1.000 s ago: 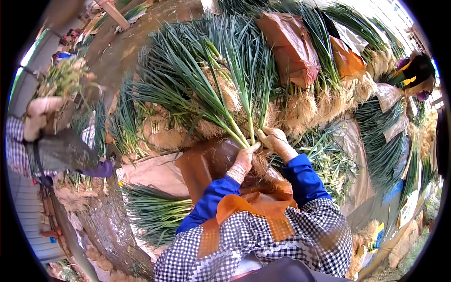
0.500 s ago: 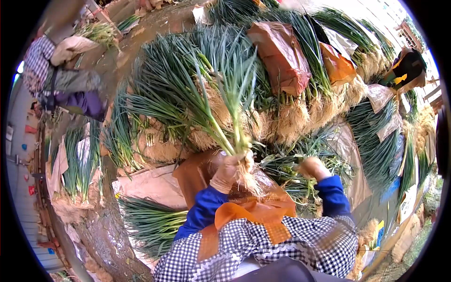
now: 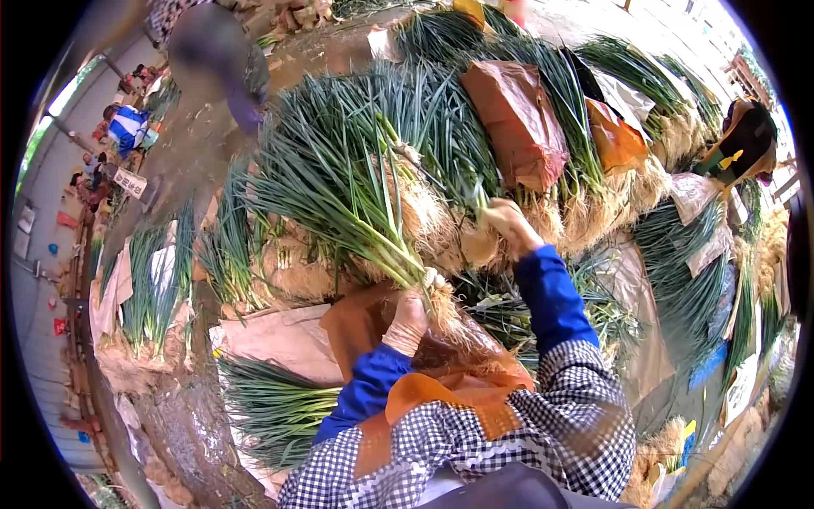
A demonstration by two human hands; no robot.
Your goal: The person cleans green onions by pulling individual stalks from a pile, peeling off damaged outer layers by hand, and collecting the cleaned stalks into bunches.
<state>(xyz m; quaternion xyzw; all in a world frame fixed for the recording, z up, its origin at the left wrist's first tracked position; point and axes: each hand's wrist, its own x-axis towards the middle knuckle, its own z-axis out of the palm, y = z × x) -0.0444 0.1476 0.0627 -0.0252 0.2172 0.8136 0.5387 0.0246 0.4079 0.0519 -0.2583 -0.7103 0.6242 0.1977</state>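
Observation:
My left hand (image 3: 409,316) is closed around the lower stems of a bunch of green onions (image 3: 392,254). Their long leaves fan up and to the left, and pale stringy roots (image 3: 448,312) hang beside the hand. My right hand (image 3: 509,225) reaches up to the front of the large green onion heap (image 3: 339,127). Its fingers are closed on blurred green onion leaves (image 3: 476,193); the rest of what they grip is hidden. An orange-brown plastic apron (image 3: 365,331) spreads out below my left hand.
Loose green trimmings (image 3: 606,310) lie to the right. A separate green onion bundle (image 3: 275,407) rests at lower left beside brown paper (image 3: 275,339). Brown paper (image 3: 517,110) covers part of the heap. A blurred person (image 3: 208,51) is at upper left.
My right hand has moved up and left from the loose trimmings to the heap. The held bunch now leans further left. The other person has shifted toward the top, and the view has moved slightly.

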